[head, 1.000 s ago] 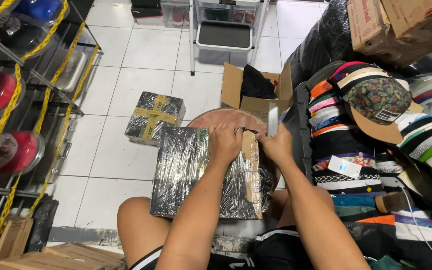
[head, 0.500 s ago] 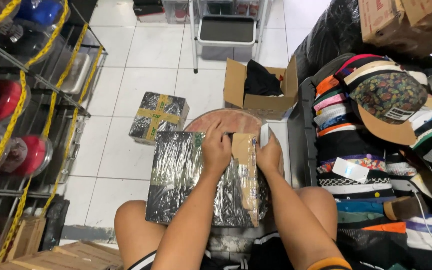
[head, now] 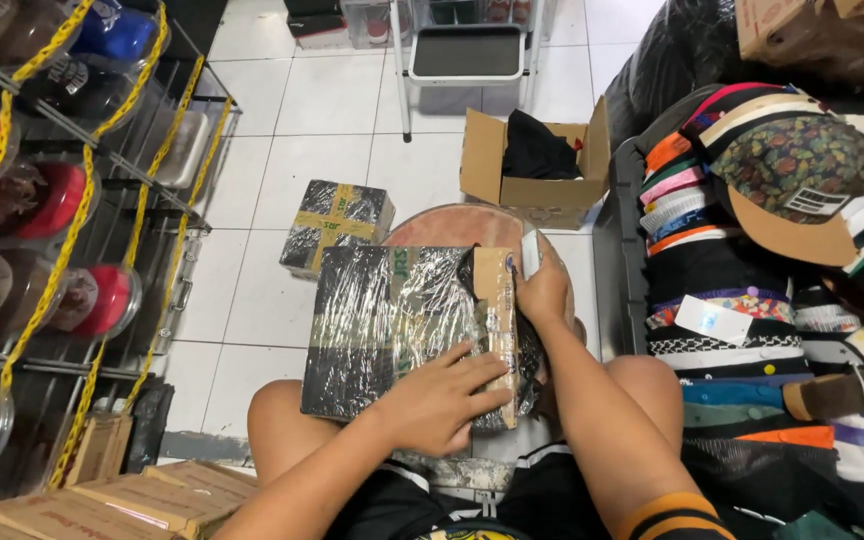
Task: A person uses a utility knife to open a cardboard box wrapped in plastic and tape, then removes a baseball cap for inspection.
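while the black film-wrapped parcel (head: 402,325) lies flat on the round reddish stool (head: 452,225) over the person's knees, the wrapping looks mostly done: film covers every visible face, and a brown tape strip (head: 497,320) runs along its 3 o'clock edge. left hand (head: 442,395), at the parcel's 5 o'clock corner, lies flat with fingers spread, pressing the film, gripping nothing. right hand (head: 544,290), at 2 o'clock, is curled around a small white tool, likely a cutter, at the tape's top end. a finished parcel (head: 337,225) with yellow tape sits on the floor at 11 o'clock; left, by my reading: trimming and smoothing that strip
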